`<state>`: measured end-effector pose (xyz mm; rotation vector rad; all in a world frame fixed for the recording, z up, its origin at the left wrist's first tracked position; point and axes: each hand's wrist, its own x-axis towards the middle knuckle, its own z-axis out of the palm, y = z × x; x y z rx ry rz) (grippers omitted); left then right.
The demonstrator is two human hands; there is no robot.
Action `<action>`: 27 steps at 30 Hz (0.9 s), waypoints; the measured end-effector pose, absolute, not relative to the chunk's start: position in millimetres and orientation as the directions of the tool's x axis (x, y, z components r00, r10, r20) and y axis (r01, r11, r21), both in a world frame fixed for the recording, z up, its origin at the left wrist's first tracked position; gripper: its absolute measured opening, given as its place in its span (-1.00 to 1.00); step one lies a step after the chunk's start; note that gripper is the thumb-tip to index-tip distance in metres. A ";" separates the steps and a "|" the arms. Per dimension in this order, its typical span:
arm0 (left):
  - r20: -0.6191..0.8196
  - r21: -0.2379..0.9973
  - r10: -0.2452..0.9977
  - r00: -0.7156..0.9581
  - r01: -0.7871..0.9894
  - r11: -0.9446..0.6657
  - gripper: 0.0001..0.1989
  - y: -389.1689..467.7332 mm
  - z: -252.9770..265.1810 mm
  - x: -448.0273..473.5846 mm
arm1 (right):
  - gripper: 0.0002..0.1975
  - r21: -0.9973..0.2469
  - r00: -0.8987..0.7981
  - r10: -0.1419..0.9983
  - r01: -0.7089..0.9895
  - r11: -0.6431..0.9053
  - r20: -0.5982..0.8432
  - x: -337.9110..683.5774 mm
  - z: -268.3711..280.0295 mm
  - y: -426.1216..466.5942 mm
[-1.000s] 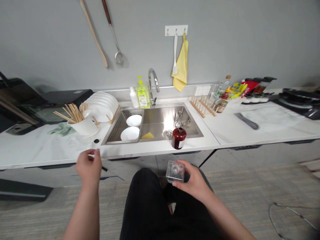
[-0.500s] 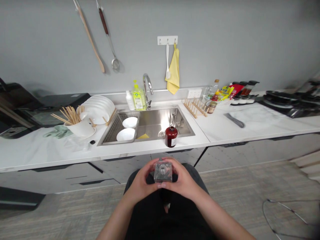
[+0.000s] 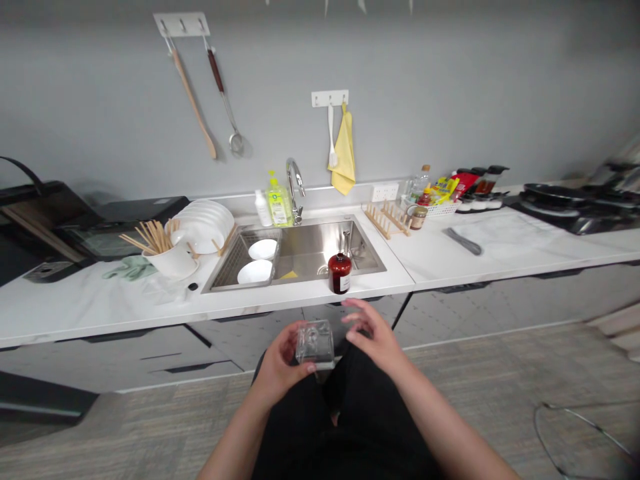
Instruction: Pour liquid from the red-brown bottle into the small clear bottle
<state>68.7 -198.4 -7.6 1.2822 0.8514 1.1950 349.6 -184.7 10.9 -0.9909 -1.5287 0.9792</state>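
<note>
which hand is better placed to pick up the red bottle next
Probably the right hand: it looks free and open, just below the red bottle in the picture, while the left hand holds the clear container.

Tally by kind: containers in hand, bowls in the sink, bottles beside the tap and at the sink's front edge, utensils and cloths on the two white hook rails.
Clear container in left hand: 1
White bowls: 2
Bottles: 3
Hanging utensils: 3
Yellow cloth: 1
Total: 10
</note>
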 end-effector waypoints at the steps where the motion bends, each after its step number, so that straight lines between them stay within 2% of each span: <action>1: 0.145 0.978 0.969 0.202 -0.177 -0.109 -0.12 -197.7 -7.5 66.6 | -0.38 -0.930 -0.059 0.941 0.144 0.339 0.334 357.1 9.0 -176.2; 3: 0.153 0.975 0.976 0.156 -0.187 -0.123 -0.11 -195.6 -7.4 62.3 | -0.42 -0.904 0.090 0.921 0.252 0.346 0.378 369.7 5.4 -157.2; 5: 0.160 0.971 0.980 0.121 -0.199 -0.134 -0.13 -192.8 -7.5 58.2 | -0.33 -0.864 0.155 0.891 0.359 0.352 0.427 377.2 2.7 -136.9; 10: 0.159 0.962 0.986 0.055 -0.234 -0.143 -0.19 -181.4 -5.4 46.1 | 0.14 -0.813 0.086 0.885 0.444 0.376 0.457 375.4 -0.6 -84.4; 15: 0.156 0.962 0.988 0.021 -0.230 -0.147 -0.15 -161.4 0.5 31.9 | 0.32 -0.849 0.039 0.914 0.390 0.357 0.403 358.6 -0.1 -43.8; 17: 0.160 0.962 0.987 -0.006 -0.224 -0.157 -0.16 -152.1 4.2 27.7 | 0.30 -0.852 0.053 0.919 0.399 0.338 0.390 352.6 0.0 -34.3; 23: 0.189 0.964 0.982 -0.022 -0.184 -0.189 -0.14 -115.0 21.0 17.5 | -0.03 -0.849 0.093 0.916 0.421 0.319 0.391 347.8 -4.4 -18.1; 27: 0.254 0.952 0.967 0.006 -0.176 -0.249 -0.13 -72.7 35.3 14.3 | -0.07 -0.861 0.081 0.914 0.377 0.341 0.398 354.0 5.3 -4.2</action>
